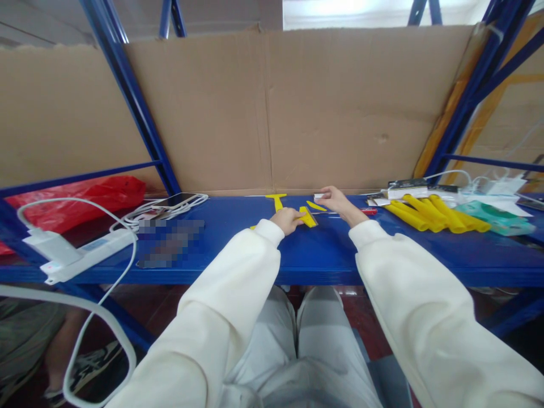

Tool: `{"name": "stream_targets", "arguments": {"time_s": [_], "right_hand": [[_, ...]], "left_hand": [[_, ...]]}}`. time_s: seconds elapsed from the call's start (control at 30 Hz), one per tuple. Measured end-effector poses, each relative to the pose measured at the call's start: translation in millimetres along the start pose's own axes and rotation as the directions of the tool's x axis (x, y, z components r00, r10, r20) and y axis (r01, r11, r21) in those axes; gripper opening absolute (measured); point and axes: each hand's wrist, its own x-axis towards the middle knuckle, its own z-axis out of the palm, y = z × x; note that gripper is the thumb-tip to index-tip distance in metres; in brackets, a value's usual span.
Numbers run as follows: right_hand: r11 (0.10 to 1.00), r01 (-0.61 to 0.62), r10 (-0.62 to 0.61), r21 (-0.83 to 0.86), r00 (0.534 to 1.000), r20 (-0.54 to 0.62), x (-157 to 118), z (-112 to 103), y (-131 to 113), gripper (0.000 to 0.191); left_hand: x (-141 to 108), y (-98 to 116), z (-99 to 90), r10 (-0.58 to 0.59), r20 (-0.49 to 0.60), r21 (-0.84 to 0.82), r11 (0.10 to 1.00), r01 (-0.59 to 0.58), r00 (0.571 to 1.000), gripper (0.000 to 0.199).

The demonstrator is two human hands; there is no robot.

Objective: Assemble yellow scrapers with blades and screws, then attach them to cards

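My left hand (pixel 288 220) is closed around the handle of a yellow scraper-like tool (pixel 309 217), whose wide head points right. Just behind that hand, another yellow T-shaped piece (pixel 277 202) lies on the blue tabletop (pixel 238 226). My right hand (pixel 334 199) pinches a small white item (pixel 318 196) near the back of the table. Between the hands is a flat yellow strip (pixel 315 205). A screwdriver with a red handle (pixel 369 211) lies beside my right wrist, its shaft pointing left.
Several yellow tubes (pixel 425 214) and a green packet (pixel 497 218) lie at the right. At the left are a white power strip (pixel 91 255), cables, a phone (pixel 181 199) and a red bag (pixel 85 204). Cardboard (pixel 212 113) stands behind. A person's leg shows at lower left.
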Motion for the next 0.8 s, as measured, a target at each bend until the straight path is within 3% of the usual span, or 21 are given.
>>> {"name": "stream_targets", "arguments": {"time_s": [0.1, 0.33, 0.53, 0.8], "right_hand": [[0.975, 0.043, -0.071, -0.217, 0.99, -0.121, 10.8, -12.9, 10.8, 0.028], [0.842, -0.073, 0.017, -0.534, 0.994, -0.109, 21.0, -31.2, 35.9, 0.025], [0.778, -0.09, 0.106, -0.622, 0.994, -0.011, 20.0, -42.4, 39.6, 0.035], [0.735, -0.048, 0.145, -0.676, 0.986, 0.088, 16.0, -32.1, 34.5, 0.044]], "left_hand": [[-0.6, 1.4, -0.1, 0.026, 0.002, 0.025, 0.999, -0.026, 1.0, 0.039], [-2.2, 4.3, 5.6, 0.107, 0.046, 0.083, 0.99, -0.111, 0.993, 0.036], [-3.3, 6.9, 6.1, 0.121, 0.053, 0.079, 0.989, -0.125, 0.991, 0.037], [-3.5, 9.4, 3.7, 0.128, 0.083, 0.085, 0.987, -0.135, 0.988, 0.036]]}}
